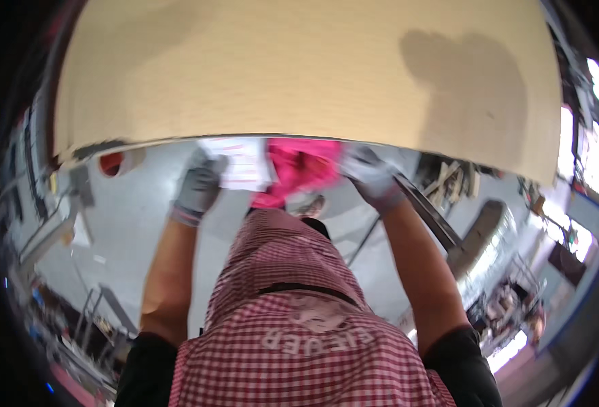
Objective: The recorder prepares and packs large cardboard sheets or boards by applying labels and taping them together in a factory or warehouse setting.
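Both my hands wear grey gloves and reach forward to the near edge of a large tan board point(299, 74). My left hand point(201, 182) is closed at the left border of a white printed sheet point(245, 165), its thumb side over the paper. Beside the sheet, a crumpled bright pink cloth point(292, 163) hangs just below the board's edge. My right hand point(372, 175) is at the cloth's right side, its fingertips close to the board's edge. Motion smears the right fingers, so their grip cannot be made out.
Grey floor point(129, 237) lies below. A red-mouthed round container point(113, 163) stands left, under the board's edge. On the right are wood offcuts point(452, 183), a dark metal bar point(429, 214) and a large silvery wrapped roll point(482, 241). Blurred clutter lines both sides.
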Available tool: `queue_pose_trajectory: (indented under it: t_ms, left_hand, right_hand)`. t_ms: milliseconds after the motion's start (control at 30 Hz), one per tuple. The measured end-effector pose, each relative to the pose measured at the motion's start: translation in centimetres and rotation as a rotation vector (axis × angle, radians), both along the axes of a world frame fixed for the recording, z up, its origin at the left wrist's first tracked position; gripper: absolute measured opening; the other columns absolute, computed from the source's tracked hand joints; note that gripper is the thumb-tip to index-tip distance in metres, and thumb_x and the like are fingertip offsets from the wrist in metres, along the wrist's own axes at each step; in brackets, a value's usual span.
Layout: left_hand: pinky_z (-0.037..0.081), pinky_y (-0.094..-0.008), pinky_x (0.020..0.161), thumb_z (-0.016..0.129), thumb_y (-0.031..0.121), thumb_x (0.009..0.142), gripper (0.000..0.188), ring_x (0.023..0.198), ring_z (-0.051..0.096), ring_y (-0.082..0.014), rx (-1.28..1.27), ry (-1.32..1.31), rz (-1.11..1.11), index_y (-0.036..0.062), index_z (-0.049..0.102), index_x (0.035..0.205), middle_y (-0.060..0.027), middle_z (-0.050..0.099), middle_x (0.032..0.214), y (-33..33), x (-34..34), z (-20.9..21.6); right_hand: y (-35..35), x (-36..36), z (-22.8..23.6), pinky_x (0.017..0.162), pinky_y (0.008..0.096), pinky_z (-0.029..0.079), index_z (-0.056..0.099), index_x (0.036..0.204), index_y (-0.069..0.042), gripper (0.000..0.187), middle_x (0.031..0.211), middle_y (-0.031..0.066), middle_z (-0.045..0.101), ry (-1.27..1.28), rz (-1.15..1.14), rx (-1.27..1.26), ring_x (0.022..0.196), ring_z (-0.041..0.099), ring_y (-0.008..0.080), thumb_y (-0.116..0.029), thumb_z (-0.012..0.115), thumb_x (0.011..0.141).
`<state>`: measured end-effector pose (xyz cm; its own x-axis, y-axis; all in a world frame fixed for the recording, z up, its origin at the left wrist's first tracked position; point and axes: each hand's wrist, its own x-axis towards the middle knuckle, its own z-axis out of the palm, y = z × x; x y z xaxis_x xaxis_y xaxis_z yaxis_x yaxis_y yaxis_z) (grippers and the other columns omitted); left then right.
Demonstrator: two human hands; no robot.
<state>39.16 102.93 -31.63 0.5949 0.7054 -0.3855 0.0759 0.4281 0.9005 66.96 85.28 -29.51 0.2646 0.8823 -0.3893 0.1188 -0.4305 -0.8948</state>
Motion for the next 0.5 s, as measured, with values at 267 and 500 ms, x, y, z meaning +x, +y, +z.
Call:
queue_pose_trajectory:
  t_ms: [267,500]
  left_hand:
    - [0.041,-0.0314,0.099,0.052,0.001,0.081,0.051,0.118,0.050,-0.0203,0.512,0.369,-0.599,0.0008,0.045,0.131,-0.0105,0.051,0.127,0.2,-6.1,-5.6]
    - [0.044,-0.0329,0.094,0.062,0.016,0.087,0.046,0.109,0.055,-0.0240,0.255,0.298,-0.850,-0.0005,0.046,0.127,-0.0144,0.056,0.116,-5.6,-3.3,-6.1]
  right_hand:
    - [-12.2,8.7,11.1,0.111,0.0480,0.021,0.052,0.129,-0.014,0.057,0.139,0.0130,0.042,-1.147,0.388,-0.880,0.133,0.030,0.0373,-0.043,0.063,0.081]
    - [-27.9,9.8,12.7,0.112,0.0547,0.015,0.070,0.104,-0.008,0.041,0.142,0.0136,0.038,-1.273,0.294,-0.583,0.139,0.017,0.0392,-0.037,0.067,0.075]
